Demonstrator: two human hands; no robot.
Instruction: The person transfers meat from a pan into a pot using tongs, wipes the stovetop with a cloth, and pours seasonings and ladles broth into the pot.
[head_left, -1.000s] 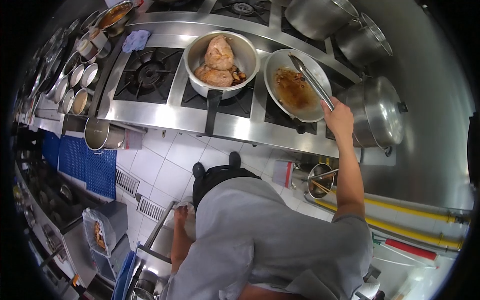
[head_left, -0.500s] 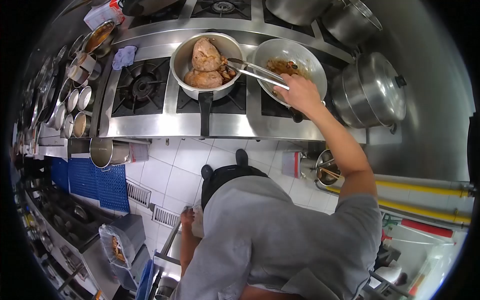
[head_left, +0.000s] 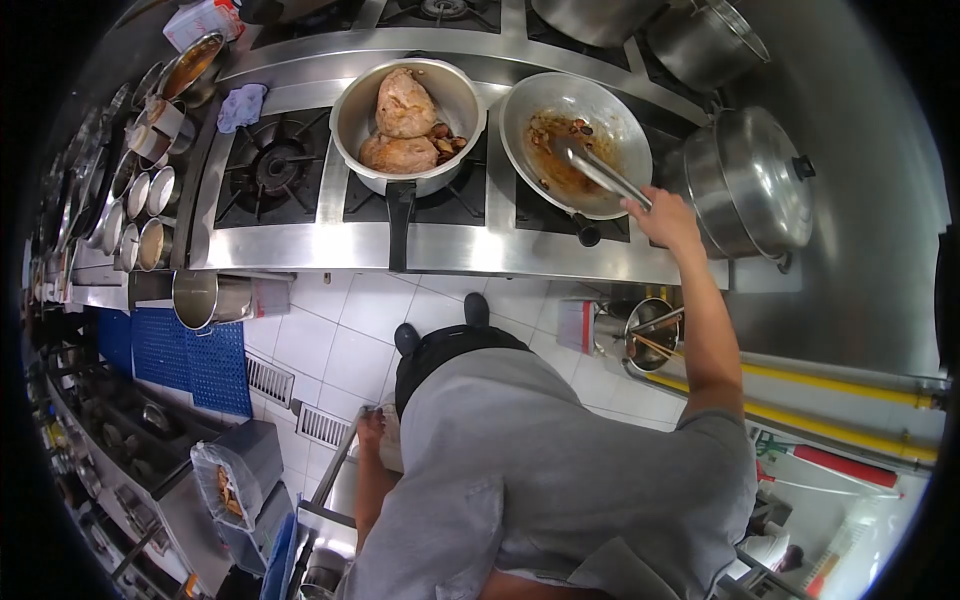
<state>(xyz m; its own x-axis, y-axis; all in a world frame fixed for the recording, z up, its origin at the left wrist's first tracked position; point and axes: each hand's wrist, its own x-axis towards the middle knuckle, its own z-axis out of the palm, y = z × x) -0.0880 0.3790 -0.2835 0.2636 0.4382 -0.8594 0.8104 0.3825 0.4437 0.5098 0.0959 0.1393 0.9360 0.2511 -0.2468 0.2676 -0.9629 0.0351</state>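
Note:
Metal tongs (head_left: 612, 178) are gripped in my right hand (head_left: 664, 218), their tips down in the brown liquid and bits of a round metal pan (head_left: 633, 140). Left of that pan stands a deep pot (head_left: 350, 122) with a black handle, holding two large browned pieces of meat (head_left: 405, 104) and darker chunks beside them. My left hand (head_left: 371, 424) hangs low beside my body, closed near a pale cloth or bag; what it grips, if anything, is too small to make out.
A bare burner (head_left: 273, 167) and a bluish cloth (head_left: 241, 107) lie left of the pot. A large lidded pot (head_left: 745, 185) stands at the right. Small metal containers (head_left: 155, 245) line the left side. A lined bin (head_left: 222, 485) stands behind on the left.
The tongs went from the pan to the chunks in the pot, then back into the pan. My right hand moved left and then right again with them. The view shifted slightly.

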